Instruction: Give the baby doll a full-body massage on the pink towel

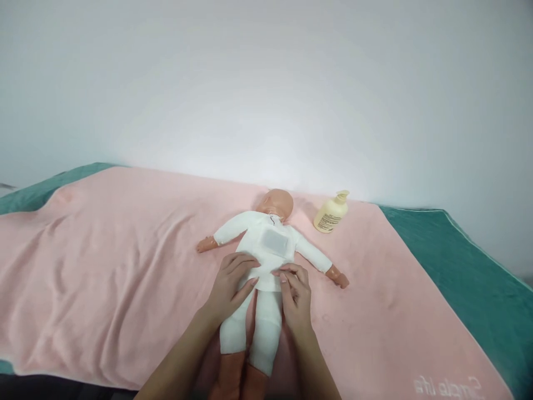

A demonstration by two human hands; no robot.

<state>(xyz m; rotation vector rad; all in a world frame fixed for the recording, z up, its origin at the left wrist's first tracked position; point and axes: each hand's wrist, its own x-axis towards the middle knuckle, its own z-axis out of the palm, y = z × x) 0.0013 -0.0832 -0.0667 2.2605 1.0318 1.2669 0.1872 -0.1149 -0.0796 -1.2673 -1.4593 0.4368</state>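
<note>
A baby doll [278, 203] lies on its back with both arms spread out, wearing a white long-sleeved shirt [268, 266] with a grey rectangle on its chest. White trousers [265, 328] cover its legs down to the lower shins. My left hand [234, 278] rests at one side of the shirt's lower part, its fingers stretched out and the thumb apart. On the other side, my right hand [296, 291] has its fingers bent and the thumb close to the fingertips, pinching the shirt near its hem. The fold between those fingertips is mostly hidden.
A pale yellow pump bottle [331, 213] stands right of the doll's head. Under everything is a wrinkled pink blanket [375, 311], over a green cover [462, 255] that shows at both sides. A white wall [266, 94] rises behind.
</note>
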